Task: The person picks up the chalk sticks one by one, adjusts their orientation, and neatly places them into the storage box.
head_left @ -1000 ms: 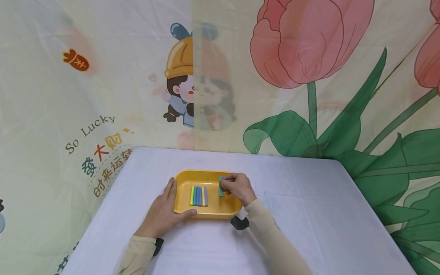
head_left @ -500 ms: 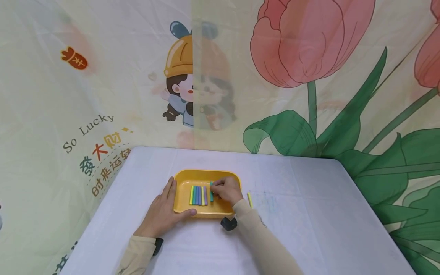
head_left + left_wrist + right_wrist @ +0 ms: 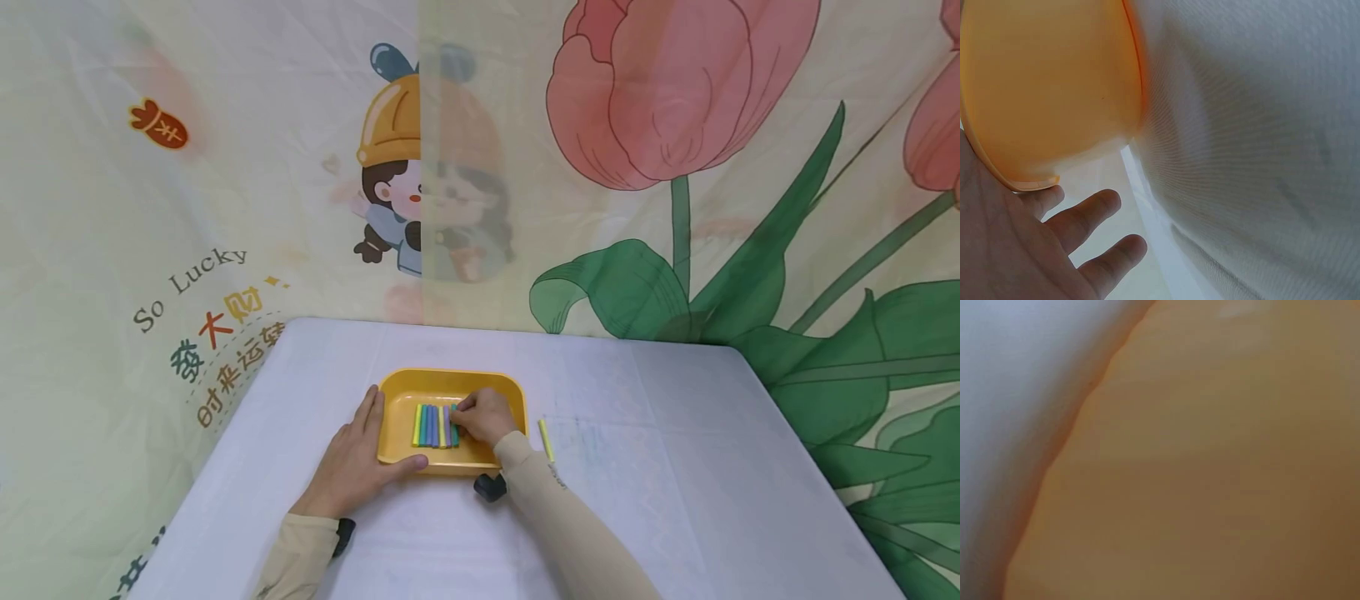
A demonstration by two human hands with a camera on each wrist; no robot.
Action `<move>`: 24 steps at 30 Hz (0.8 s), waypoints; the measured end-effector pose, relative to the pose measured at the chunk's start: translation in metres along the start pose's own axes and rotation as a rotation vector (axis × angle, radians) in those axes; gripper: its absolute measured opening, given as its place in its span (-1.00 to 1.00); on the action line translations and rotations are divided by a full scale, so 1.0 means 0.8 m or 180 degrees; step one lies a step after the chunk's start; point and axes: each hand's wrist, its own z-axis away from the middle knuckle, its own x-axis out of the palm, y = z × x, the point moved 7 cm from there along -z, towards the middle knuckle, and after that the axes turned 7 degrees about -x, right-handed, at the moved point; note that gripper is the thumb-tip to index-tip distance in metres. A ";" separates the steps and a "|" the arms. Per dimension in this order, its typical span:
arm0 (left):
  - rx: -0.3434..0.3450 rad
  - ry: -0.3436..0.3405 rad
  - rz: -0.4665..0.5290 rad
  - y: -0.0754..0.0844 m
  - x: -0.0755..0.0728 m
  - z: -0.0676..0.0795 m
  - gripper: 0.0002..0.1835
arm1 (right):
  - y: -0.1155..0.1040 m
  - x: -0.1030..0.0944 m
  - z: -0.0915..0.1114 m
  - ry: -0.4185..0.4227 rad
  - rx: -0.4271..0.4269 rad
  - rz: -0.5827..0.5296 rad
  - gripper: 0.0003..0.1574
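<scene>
In the head view, a yellow plastic tray (image 3: 483,460) stands on the table. Inside it a row of coloured chalk sticks (image 3: 428,426), yellow, green, blue and purple, lies side by side. My right hand (image 3: 487,417) reaches in over the tray's right part and pinches a green chalk stick (image 3: 455,436) at the row's right end. My left hand (image 3: 352,467) rests along the tray's left side, fingers straight and thumb at the near rim. The left wrist view has that hand's fingers (image 3: 1085,219) extended beside the tray wall (image 3: 1054,87).
A yellow chalk stick (image 3: 546,440) lies on the white tablecloth (image 3: 660,467) right of the tray. Faint blue-green smudges mark the cloth nearby. A printed curtain (image 3: 480,208) hangs behind the table. The tray's wall (image 3: 1210,487) fills most of the right wrist view.
My right hand has moved left across the tray, bringing the green chalk stick against the row. The yellow stick on the cloth has come into sight. The left hand stays put.
</scene>
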 end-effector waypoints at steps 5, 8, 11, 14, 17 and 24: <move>-0.0009 -0.0012 -0.0010 0.000 0.000 0.001 0.40 | 0.001 0.002 -0.002 -0.0015 0.0028 -0.0062 -0.87; -0.0025 -0.0025 -0.0014 0.000 0.001 0.000 0.40 | 0.003 0.003 -0.003 -0.0036 0.0076 -0.0069 -0.87; -0.0035 -0.0030 -0.0019 0.000 0.001 0.000 0.40 | 0.000 0.000 -0.001 -0.0043 0.0042 -0.0082 -0.86; -0.0042 -0.0023 -0.0028 0.000 0.000 0.000 0.40 | -0.002 -0.002 0.002 -0.0047 0.0025 -0.0131 -0.86; -0.0057 -0.0030 -0.0028 0.000 0.000 0.000 0.41 | -0.003 -0.004 0.004 -0.0047 0.0006 -0.0148 -0.84; -0.0065 -0.0066 -0.0028 -0.001 0.002 -0.001 0.41 | -0.014 -0.018 0.015 -0.0038 -0.0112 -0.0238 -0.78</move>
